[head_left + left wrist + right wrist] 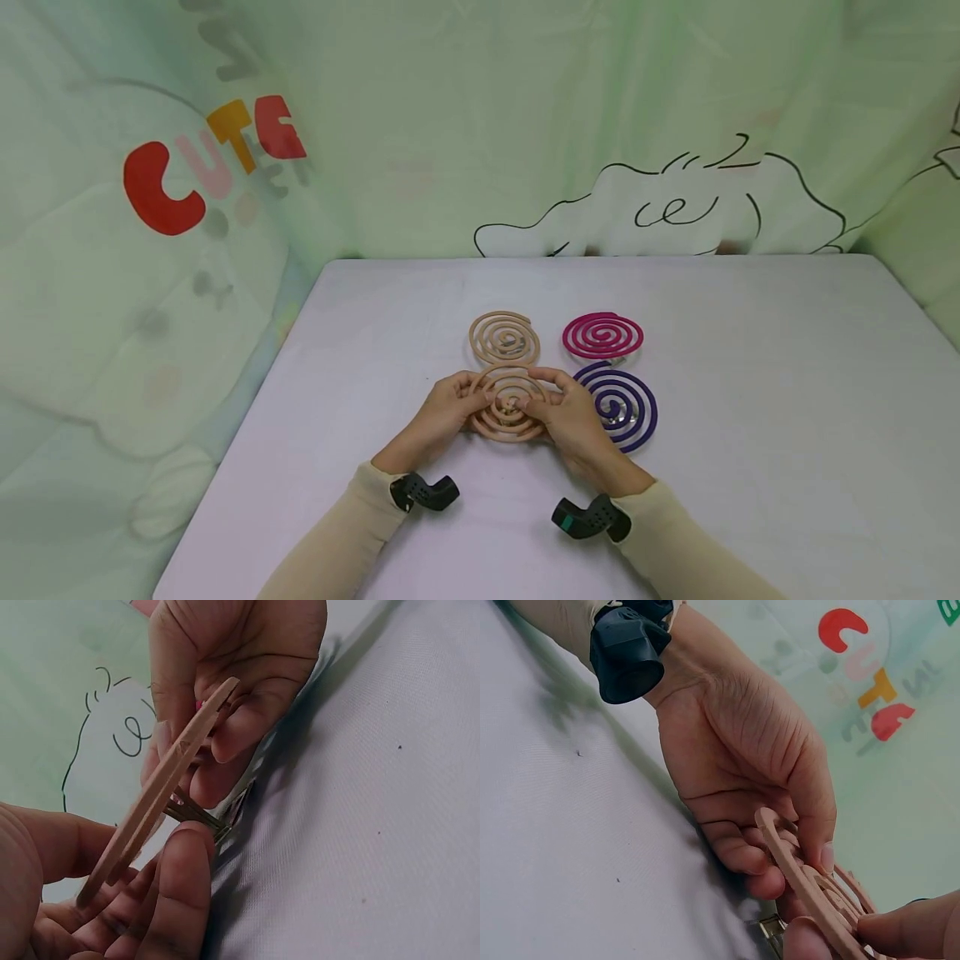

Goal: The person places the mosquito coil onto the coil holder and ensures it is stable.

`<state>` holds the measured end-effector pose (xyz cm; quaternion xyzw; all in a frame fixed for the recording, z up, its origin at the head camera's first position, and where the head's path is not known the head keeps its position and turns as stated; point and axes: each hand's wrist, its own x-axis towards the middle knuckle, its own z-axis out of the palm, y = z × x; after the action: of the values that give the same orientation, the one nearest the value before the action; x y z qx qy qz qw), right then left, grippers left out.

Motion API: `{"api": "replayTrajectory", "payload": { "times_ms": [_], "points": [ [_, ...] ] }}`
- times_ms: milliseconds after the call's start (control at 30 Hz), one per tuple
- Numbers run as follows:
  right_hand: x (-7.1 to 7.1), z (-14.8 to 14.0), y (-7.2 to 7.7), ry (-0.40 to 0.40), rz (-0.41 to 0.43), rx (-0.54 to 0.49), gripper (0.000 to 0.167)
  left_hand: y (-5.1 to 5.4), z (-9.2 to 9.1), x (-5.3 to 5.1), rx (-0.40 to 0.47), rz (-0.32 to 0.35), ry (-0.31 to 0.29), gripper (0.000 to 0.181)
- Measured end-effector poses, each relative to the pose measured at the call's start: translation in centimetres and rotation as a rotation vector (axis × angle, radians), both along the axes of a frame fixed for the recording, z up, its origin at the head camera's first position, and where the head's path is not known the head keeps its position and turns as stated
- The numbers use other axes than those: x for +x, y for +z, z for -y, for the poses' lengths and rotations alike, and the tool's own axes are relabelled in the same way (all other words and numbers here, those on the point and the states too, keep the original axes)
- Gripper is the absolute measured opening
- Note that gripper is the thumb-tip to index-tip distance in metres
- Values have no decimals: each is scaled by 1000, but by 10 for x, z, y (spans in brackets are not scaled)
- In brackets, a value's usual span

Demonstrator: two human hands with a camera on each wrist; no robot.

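Observation:
A tan mosquito coil [508,439] is held in front of the person between both hands. The left hand [448,407] grips its left side, the thumb on top and the fingers beneath. On the right side the right hand [573,421] pinches the coil, its thumb near the middle turns. The left wrist view shows the coil [159,787] edge-on and tilted, with a thin metal stand [238,804] below it. That metal piece [772,928] also appears under the coil in the right wrist view. Whether it is fixed to the coil, I cannot tell.
Behind the held coil lies another tan coil [501,313]. To its right is a magenta coil [602,335], and a dark purple coil [652,410] lies beside the right hand. Metal bits show at these coils. All are on a white-covered table [787,417] before a printed curtain [420,125].

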<state>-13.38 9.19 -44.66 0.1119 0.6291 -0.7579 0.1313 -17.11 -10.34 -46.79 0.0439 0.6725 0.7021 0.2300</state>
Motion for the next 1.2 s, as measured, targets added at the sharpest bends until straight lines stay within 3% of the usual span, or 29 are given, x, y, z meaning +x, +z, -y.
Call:
{"api": "replayTrajectory", "payload": {
  "times_ms": [300,867,1200],
  "points": [
    [4,0,1,42,-3,-24,54,1,4,0,16,44,-14,35],
    [10,-4,1,94,-10,-50,54,0,9,0,49,66,-75,42],
    [13,-9,4,131,-30,-34,58,-1,9,1,50,63,-60,43]
  ]
}}
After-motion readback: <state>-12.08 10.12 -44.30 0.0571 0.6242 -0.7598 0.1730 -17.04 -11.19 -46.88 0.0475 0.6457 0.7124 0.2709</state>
